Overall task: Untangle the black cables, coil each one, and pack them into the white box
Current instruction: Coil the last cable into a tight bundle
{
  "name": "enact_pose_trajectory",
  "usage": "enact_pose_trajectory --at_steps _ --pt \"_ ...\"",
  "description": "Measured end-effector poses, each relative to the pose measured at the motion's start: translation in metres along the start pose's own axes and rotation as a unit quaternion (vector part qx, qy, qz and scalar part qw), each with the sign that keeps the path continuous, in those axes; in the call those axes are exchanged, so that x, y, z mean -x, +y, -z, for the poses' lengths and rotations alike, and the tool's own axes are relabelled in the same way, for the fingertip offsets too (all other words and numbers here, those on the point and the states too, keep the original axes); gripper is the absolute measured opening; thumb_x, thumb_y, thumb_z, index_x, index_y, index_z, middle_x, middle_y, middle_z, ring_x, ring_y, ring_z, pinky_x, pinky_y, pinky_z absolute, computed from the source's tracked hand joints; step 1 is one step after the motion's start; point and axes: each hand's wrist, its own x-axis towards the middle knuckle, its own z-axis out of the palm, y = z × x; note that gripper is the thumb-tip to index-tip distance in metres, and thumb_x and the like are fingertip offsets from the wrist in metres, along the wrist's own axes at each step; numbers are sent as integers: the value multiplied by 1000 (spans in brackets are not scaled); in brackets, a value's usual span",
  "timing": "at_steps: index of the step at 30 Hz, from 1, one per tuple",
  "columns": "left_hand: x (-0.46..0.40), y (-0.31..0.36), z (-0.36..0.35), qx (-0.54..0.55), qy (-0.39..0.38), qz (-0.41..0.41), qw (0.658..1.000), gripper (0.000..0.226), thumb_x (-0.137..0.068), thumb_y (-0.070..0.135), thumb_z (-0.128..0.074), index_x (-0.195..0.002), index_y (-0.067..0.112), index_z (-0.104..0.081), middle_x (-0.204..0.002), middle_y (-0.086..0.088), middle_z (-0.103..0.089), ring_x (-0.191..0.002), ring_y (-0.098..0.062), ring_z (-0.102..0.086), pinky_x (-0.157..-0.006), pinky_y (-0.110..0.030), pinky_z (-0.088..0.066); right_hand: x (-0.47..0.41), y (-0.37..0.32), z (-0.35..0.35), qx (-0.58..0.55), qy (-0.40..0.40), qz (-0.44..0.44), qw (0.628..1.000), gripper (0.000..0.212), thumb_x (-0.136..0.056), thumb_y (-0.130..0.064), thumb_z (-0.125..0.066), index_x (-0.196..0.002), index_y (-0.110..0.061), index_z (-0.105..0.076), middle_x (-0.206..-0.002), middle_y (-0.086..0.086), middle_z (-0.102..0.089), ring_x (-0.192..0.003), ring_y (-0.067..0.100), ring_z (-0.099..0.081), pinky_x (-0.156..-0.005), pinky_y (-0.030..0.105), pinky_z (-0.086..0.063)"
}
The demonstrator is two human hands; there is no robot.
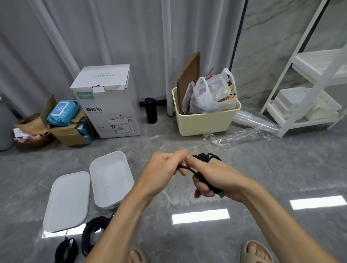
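Fingers (202, 188) of right hand (216, 180) wrapped by black cable (207, 157); left hand (165, 169) pinching end

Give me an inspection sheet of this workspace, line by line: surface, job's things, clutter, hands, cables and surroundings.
Surface: glossy grey floor, with bright light reflections.
Job's things: white box open and holding nothing visible; its lid lies flat to its left.
Clutter: nothing seen among the job's things.
Hands: left hand pinches the cable's free end; right hand grips the cable being coiled.
Cables: two coiled black cables lie on the floor near the lid.
Surroundings: grey curtain, coffee machine carton, cream bin with bags, white shelf rack.
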Motion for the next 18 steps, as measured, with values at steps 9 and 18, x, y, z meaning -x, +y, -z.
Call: enact_pose_trajectory --at_steps 9,18 --pt "1 -1 13 46 -46 -61 996 36 -89 41 -58 -71 10 -59 -64 7 -50 -61 -4 -42 -61 -14 -35 4 -4 6 -92 -190 -46 976 84 -89 -77 -28 -82 -3 -66 -40 -3 -17 -32 10 -15 -40 21 -26" --pt "9 -5 22 30 -275 -62 959 70 -69 4 -57 -135 27 -54 -128 -10 -62 -123 -37 -52 -103 -65 -34 -2 3 6 -254 -398 -46 880 75 -82 -79 -51 -69 -6 -62 -35 -6 -17 -25 6 -14 -35 8 -23"
